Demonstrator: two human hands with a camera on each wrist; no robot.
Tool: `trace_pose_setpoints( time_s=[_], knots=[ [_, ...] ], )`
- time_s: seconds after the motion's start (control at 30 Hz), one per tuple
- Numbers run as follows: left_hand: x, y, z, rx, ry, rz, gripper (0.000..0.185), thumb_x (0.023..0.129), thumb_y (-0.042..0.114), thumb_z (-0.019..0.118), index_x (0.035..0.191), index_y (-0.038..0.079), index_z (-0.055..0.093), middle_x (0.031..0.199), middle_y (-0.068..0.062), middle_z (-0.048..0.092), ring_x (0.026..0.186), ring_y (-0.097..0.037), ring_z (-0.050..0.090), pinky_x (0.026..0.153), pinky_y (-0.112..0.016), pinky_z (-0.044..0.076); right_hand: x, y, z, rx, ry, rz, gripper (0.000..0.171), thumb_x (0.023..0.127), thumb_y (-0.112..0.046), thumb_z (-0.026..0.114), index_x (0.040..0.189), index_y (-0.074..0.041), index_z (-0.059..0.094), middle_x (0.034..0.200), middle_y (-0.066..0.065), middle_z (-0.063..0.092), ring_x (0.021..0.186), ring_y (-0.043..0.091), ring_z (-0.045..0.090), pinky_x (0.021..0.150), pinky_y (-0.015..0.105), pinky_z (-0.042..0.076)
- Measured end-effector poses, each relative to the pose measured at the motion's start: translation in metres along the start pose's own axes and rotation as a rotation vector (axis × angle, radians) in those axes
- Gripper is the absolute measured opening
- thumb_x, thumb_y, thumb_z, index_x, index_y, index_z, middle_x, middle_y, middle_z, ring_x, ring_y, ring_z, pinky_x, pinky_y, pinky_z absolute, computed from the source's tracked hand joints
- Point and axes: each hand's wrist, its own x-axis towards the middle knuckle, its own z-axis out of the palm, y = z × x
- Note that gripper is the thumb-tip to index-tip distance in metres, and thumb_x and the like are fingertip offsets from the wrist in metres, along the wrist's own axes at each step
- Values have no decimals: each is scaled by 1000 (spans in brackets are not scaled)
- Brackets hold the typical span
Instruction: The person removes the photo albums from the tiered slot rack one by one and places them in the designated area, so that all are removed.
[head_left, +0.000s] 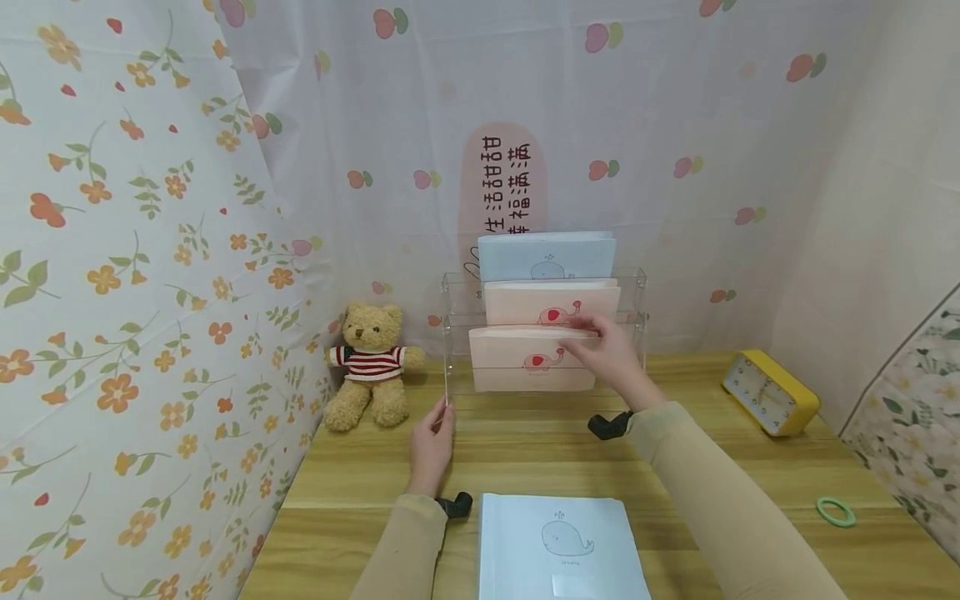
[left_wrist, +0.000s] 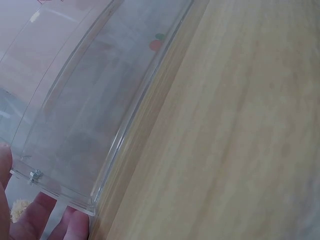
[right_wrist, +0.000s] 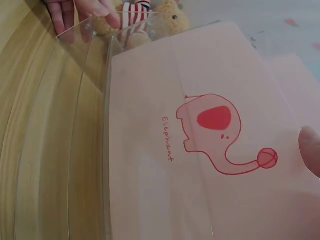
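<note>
A clear acrylic rack [head_left: 447,358] stands at the back of the table with notebooks in its tiers. My left hand [head_left: 431,450] pinches the rack's lower left side panel, thumb on one face and fingers on the other. In the front tier is a pink notebook [head_left: 502,358] with a red elephant on its cover. My right hand [head_left: 611,354] grips that notebook's top edge near its right end; the thumb lies on the cover and the fingers go behind it. Behind it stand another pink elephant notebook [head_left: 517,304] and a light blue whale notebook [head_left: 510,258].
A blue whale notebook [head_left: 517,542] lies flat near the table's front edge. To the rack's left sits a teddy bear [head_left: 371,367] in a striped shirt. On the right are a yellow alarm clock [head_left: 772,396] and a green ring [head_left: 836,512].
</note>
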Motion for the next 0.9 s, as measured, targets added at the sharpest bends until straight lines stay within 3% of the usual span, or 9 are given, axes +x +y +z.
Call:
trace_pose_setpoints(
  time_s=[0.13,0.5,0.9],
  knots=[
    [0,0,0,6,-3,-3,35,100,38,66,134,28,69,125,-5,75,104,-23,73,80,-31,57,3,1,4,21,0,27,47,88,-35,81,128,-16,64,133,11,65,133,35,54,113,58,40],
    [-2,3,-2,2,-3,6,36,100,37,66,134,27,69,127,-6,74,106,-25,73,84,-37,58,5,3,12,20,7,52,42,88,-36,81,125,-20,70,139,11,64,137,36,51,113,58,40],
    [0,2,-1,-5,-2,9,35,99,38,67,133,30,70,130,-3,73,106,-24,73,87,-40,58,11,1,15,20,53,167,35,86,-37,83,116,-23,75,137,7,66,125,29,58,99,46,48]
  ],
)
